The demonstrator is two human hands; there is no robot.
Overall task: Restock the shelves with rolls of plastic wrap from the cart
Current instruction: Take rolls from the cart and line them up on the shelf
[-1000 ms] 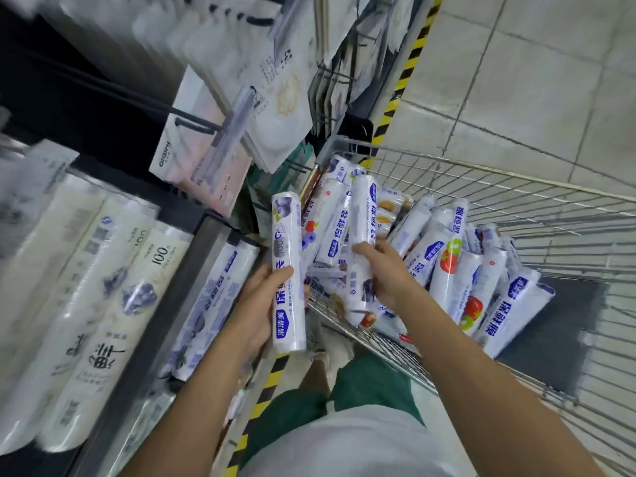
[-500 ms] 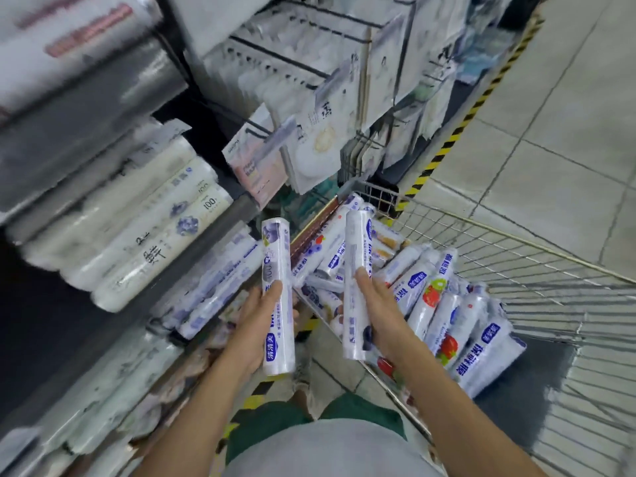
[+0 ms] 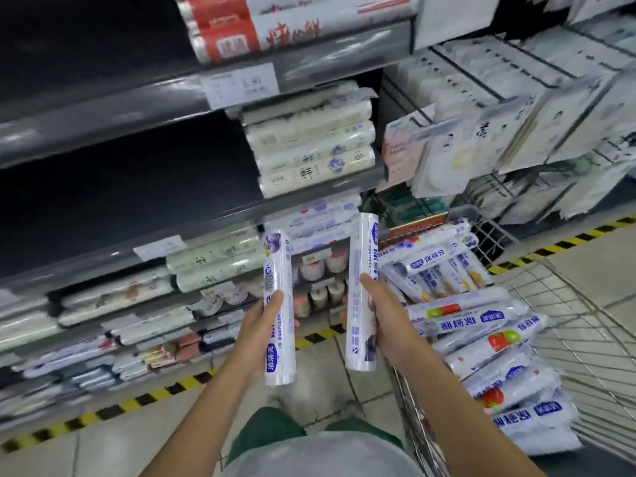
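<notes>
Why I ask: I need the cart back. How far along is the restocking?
Probably early. Done: a stack of rolls sits at the right end of the middle shelf. In hand: the left hand grips one roll, the right hand a second roll, both upright. Left: that shelf's wide dark gap, and a big pile of rolls in the cart.

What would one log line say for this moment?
left hand: grips roll upright | right hand: grips second roll upright | cart: holds more rolls | facing shelves
</notes>
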